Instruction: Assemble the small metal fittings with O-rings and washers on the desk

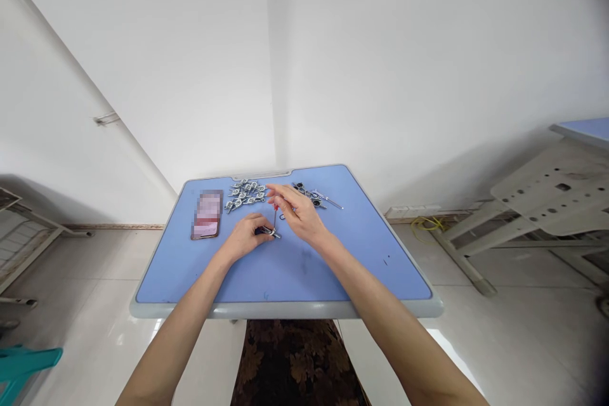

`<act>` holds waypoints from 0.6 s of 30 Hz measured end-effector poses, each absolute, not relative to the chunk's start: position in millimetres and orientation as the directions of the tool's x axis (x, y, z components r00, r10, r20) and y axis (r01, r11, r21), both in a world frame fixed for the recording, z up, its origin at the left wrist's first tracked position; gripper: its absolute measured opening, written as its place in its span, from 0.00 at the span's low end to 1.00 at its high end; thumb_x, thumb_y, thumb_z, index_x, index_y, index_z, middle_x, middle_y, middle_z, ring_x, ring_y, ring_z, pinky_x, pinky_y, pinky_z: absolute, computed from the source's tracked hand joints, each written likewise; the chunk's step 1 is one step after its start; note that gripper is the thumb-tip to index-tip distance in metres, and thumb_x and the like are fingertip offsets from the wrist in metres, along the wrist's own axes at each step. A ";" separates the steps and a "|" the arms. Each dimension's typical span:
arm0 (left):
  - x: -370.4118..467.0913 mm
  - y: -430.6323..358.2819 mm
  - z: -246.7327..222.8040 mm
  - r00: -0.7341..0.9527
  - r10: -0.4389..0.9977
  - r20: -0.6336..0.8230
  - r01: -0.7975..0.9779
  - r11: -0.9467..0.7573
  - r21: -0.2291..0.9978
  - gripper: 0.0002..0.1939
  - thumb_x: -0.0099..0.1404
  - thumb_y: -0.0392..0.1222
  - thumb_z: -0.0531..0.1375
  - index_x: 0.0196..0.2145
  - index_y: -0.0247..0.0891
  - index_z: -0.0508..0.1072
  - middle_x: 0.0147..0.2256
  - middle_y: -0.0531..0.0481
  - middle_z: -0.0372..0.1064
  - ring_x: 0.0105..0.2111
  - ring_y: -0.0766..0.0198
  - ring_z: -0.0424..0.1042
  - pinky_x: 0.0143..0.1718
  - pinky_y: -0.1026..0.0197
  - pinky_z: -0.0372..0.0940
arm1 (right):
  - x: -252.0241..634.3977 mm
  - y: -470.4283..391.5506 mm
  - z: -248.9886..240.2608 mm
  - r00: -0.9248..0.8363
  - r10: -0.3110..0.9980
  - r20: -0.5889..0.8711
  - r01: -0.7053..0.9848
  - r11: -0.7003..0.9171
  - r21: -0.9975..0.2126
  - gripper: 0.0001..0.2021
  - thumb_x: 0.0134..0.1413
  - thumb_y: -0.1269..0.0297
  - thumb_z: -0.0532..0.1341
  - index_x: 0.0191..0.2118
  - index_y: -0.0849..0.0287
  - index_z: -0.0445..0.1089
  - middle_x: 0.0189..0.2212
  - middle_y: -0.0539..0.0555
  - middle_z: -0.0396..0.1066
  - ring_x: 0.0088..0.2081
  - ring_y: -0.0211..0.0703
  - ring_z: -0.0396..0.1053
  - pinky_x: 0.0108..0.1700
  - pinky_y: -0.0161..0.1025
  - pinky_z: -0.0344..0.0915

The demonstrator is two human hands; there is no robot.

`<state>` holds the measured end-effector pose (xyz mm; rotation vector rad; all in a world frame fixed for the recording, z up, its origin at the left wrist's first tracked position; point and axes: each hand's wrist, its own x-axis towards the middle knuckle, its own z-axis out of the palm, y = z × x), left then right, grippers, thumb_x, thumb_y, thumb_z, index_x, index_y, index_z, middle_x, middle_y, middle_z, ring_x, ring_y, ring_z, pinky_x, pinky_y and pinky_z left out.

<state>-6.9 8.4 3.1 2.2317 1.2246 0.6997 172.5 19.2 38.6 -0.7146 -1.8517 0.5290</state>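
Note:
My left hand [245,236] is closed around a small shiny metal part [277,236], pressing it down near the middle of the blue table. In the fingers of my right hand [301,212] is a screwdriver [275,221] with a red handle and a thin shaft. It stands almost upright, its tip meeting the metal part. Beyond my hands lies a pile of silvery metal parts [245,194] with rings and short arms. Metal parts with black rings [316,203] lie behind my right hand, partly hidden by it. A small ring [282,217] sits beside the screwdriver.
A phone [207,216] lies at the left of the blue table [285,279], its screen partly blurred. A thin long metal piece [333,202] rests at the right. Behind stands a white wall [214,76]; another desk [547,196] is at right, a green stool [28,361] at lower left.

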 end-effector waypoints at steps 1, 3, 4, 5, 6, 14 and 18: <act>-6.8 8.6 2.9 0.466 0.862 0.199 0.606 -0.475 0.639 0.05 0.58 0.37 0.64 0.34 0.39 0.75 0.35 0.51 0.70 0.36 0.60 0.69 0.39 0.60 0.64 | 172.4 19.4 38.2 -0.294 0.694 0.657 0.207 0.718 -0.665 0.17 0.65 0.65 0.47 0.55 0.53 0.65 0.38 0.54 0.71 0.35 0.40 0.70 0.40 0.40 0.69; -6.6 8.7 2.8 0.467 0.861 0.203 0.602 -0.477 0.641 0.05 0.58 0.36 0.64 0.34 0.39 0.75 0.35 0.51 0.70 0.37 0.60 0.69 0.39 0.60 0.64 | 171.7 19.9 37.3 -0.268 0.698 0.664 0.234 0.716 -0.658 0.16 0.64 0.64 0.51 0.53 0.53 0.67 0.34 0.52 0.71 0.33 0.39 0.70 0.38 0.39 0.68; -6.3 8.7 3.0 0.465 0.862 0.202 0.603 -0.476 0.640 0.05 0.58 0.36 0.64 0.34 0.39 0.75 0.35 0.51 0.70 0.38 0.60 0.69 0.39 0.60 0.64 | 171.6 20.1 37.1 -0.246 0.693 0.678 0.279 0.720 -0.635 0.14 0.63 0.63 0.53 0.51 0.53 0.69 0.32 0.52 0.71 0.32 0.40 0.69 0.38 0.40 0.68; -6.1 8.5 3.4 0.464 0.863 0.200 0.606 -0.474 0.639 0.05 0.58 0.37 0.64 0.34 0.39 0.75 0.36 0.51 0.71 0.38 0.60 0.69 0.39 0.60 0.63 | 171.7 20.2 37.2 -0.228 0.684 0.693 0.329 0.724 -0.606 0.13 0.62 0.62 0.55 0.49 0.54 0.70 0.31 0.52 0.71 0.31 0.40 0.68 0.38 0.40 0.67; -5.8 8.3 3.9 0.462 0.865 0.197 0.610 -0.471 0.637 0.05 0.58 0.37 0.64 0.34 0.39 0.75 0.36 0.51 0.71 0.38 0.60 0.69 0.39 0.60 0.63 | 172.2 20.1 37.6 -0.222 0.675 0.703 0.371 0.726 -0.579 0.12 0.61 0.61 0.56 0.48 0.55 0.71 0.31 0.53 0.71 0.32 0.41 0.68 0.38 0.41 0.67; -4.3 7.9 4.9 0.454 0.871 0.189 0.617 -0.460 0.639 0.05 0.58 0.37 0.64 0.35 0.39 0.75 0.36 0.50 0.71 0.37 0.60 0.69 0.39 0.60 0.64 | 174.6 17.4 40.1 -0.288 0.691 0.663 0.222 0.721 -0.656 0.16 0.64 0.65 0.50 0.53 0.54 0.67 0.34 0.53 0.72 0.34 0.40 0.71 0.38 0.39 0.69; -4.4 9.1 2.4 0.450 0.872 0.195 0.618 -0.461 0.637 0.06 0.58 0.38 0.64 0.35 0.39 0.75 0.35 0.51 0.70 0.37 0.60 0.69 0.38 0.60 0.64 | 173.9 17.7 38.8 -0.254 0.658 0.708 0.338 0.747 -0.573 0.12 0.63 0.62 0.53 0.45 0.55 0.72 0.32 0.54 0.73 0.33 0.42 0.70 0.39 0.41 0.68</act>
